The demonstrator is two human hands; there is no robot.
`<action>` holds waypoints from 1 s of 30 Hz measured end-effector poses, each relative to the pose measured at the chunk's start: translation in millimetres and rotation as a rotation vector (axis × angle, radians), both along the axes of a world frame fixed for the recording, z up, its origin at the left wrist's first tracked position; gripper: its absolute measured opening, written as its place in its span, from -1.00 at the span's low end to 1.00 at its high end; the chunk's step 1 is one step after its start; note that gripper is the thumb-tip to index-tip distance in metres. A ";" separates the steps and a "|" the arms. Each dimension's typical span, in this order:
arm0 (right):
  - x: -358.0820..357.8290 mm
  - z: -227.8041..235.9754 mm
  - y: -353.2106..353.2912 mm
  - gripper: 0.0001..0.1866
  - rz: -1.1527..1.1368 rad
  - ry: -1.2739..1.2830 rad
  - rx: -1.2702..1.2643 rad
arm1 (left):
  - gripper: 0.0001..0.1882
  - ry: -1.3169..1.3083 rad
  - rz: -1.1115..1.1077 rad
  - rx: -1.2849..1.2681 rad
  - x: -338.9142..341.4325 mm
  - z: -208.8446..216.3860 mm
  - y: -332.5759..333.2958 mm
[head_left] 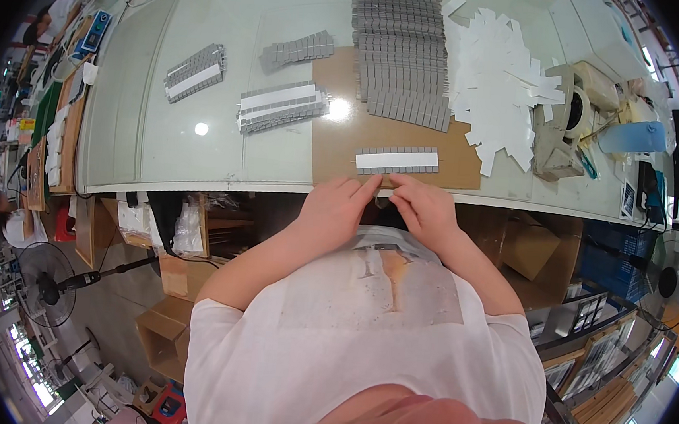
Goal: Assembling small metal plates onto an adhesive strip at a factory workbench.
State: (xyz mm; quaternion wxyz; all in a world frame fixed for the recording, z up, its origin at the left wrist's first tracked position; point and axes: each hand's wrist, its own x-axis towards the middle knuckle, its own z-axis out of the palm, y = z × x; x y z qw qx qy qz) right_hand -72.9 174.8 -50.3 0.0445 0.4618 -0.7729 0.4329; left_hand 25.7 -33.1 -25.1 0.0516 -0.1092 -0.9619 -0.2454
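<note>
Both hands meet at the near edge of the brown cardboard sheet (408, 150). Left hand (332, 207) and right hand (427, 211) curl, fingertips pinching something too small to identify. Just beyond, the taped grey strip (397, 160) lies left-to-right.

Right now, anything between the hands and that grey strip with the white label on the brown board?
Nothing visible. Left hand and right hand sit at the brown board edge; only bare board separates their fingertips from the grey strip.
</note>
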 end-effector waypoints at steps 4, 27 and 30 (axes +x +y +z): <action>-0.9 -1.2 -7.7 -0.85 0.011 0.062 0.009 | -0.35 -0.009 -0.001 -0.050 -1.9 0.3 3.0; 0.7 1.5 7.7 -0.94 -0.413 -0.102 -0.026 | -0.59 0.014 0.092 0.145 -9.3 0.1 -2.7; -13.8 2.0 9.8 -0.94 -0.492 -0.068 -0.025 | -0.67 -0.082 0.163 0.203 -28.6 13.4 -1.5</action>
